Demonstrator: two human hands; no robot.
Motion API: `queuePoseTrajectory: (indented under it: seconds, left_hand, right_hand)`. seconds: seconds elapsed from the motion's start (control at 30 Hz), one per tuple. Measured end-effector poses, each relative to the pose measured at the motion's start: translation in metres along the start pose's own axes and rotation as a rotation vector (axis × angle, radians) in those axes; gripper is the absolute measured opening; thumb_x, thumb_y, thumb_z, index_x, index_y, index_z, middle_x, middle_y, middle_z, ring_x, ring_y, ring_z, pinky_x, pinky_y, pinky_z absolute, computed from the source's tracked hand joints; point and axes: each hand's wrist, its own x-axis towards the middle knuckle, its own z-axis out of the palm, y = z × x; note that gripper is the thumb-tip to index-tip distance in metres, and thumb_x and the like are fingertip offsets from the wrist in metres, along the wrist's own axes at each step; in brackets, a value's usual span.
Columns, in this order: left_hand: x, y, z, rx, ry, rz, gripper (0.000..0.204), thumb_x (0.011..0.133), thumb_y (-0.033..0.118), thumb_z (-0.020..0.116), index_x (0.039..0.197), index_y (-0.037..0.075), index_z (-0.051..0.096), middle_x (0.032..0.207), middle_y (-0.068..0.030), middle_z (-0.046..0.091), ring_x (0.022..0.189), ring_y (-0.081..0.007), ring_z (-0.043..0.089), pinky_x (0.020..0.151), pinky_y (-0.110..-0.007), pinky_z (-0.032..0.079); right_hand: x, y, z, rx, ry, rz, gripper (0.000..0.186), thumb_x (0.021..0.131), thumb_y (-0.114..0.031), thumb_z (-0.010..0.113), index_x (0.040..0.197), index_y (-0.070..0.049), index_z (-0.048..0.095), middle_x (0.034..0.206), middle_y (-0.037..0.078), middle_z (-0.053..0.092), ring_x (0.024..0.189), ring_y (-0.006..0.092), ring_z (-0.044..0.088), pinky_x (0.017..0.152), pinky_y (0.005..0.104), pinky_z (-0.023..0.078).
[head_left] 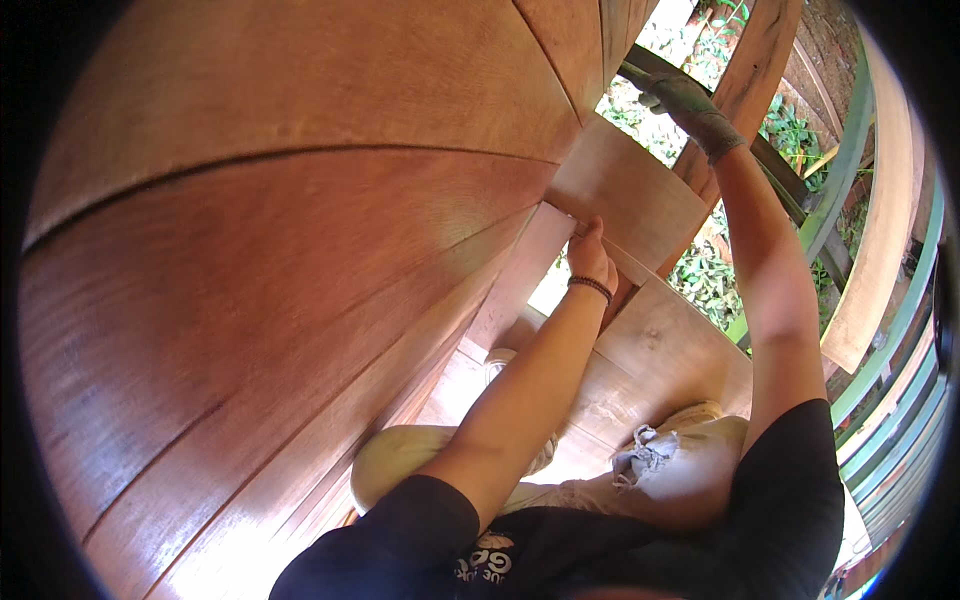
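Note:
A short brown wooden board (632, 190) lies across the opening between the plank wall and the floor framing. My left hand (594, 258), bare with a dark bead bracelet at the wrist, is closed on the board's near edge, its thumb near the wall-side corner. Beyond the board, my right hand (690, 108) wears a grey-green work glove and reaches to a dark beam (785, 170). Its fingers look curled; what they hold, if anything, is hidden.
A tall wall of reddish-brown planks (250, 260) fills the left. Laid floor boards (675, 335) sit under my knees. A wooden joist (755, 60) runs beyond the board, with leafy ground (705, 280) below through gaps. Green-painted strips (895, 400) and loose timber (870, 270) lie right.

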Motion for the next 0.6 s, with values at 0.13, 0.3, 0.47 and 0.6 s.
queuePoseTrajectory:
  seconds: [0.13, 0.3, 0.47, 0.6]
  left_hand:
    - [-0.005, 0.002, 0.004, 0.056, -0.069, 0.024, 0.048, 0.101, 0.017, 0.063, 0.145, 0.003, 0.049, 0.154, -0.0076, 0.046, 0.145, -0.0198, 0.036, 0.122, -0.039, 0.025]
    - [-0.021, 0.011, 0.012, -0.006, -0.048, -0.002, 0.048, 0.102, 0.016, 0.061, 0.146, 0.003, 0.048, 0.153, -0.0075, 0.047, 0.144, -0.0203, 0.038, 0.121, -0.039, 0.026]
    - [-0.032, 0.023, 0.023, 0.055, -0.016, -0.050, 0.050, 0.103, 0.017, 0.058, 0.148, 0.001, 0.045, 0.156, -0.0084, 0.043, 0.145, -0.0209, 0.036, 0.122, -0.040, 0.024]
    - [-0.034, 0.024, 0.023, 0.043, -0.043, -0.017, 0.049, 0.103, 0.018, 0.060, 0.146, 0.002, 0.046, 0.153, -0.0089, 0.046, 0.144, -0.0210, 0.037, 0.122, -0.040, 0.024]
  right_hand:
    - [-0.030, -0.016, 0.057, -0.389, -0.138, -0.009, 0.035, 0.094, -0.029, 0.064, 0.118, -0.004, 0.067, 0.102, 0.012, 0.070, 0.097, 0.0197, 0.066, 0.088, 0.0330, 0.052]
    - [-0.005, 0.031, 0.072, -0.350, -0.289, -0.059, 0.047, 0.096, -0.043, 0.058, 0.121, -0.004, 0.067, 0.121, 0.019, 0.069, 0.112, 0.0277, 0.067, 0.097, 0.0393, 0.053]
    - [0.021, 0.033, -0.010, 0.312, -0.231, 0.247, 0.041, 0.101, -0.041, 0.053, 0.115, -0.007, 0.070, 0.108, 0.011, 0.072, 0.096, 0.0187, 0.066, 0.092, 0.0392, 0.051]
    - [0.000, 0.028, 0.041, 0.047, -0.003, -0.089, 0.052, 0.104, -0.049, 0.046, 0.126, -0.007, 0.068, 0.124, 0.015, 0.070, 0.112, 0.0275, 0.064, 0.103, 0.0433, 0.045]
